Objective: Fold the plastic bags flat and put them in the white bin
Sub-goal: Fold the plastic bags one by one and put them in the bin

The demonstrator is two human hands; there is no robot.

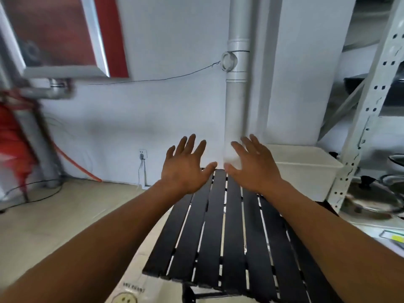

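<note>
Left hand (pixel 185 169) and right hand (pixel 254 169) hover above slatted worktop (pixel 218 237), fingers (pixel 190 145) wide, holding nothing; no bags in sight, white bin (pixel 306 166) interior hidden, so progress unclear.

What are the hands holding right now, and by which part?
Nothing. Both the left hand and right hand are spread open over the table, fingers straight.

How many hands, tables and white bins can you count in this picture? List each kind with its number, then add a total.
hands: 2 (left hand, right hand)
table: 1
bin: 1
total: 4
</note>
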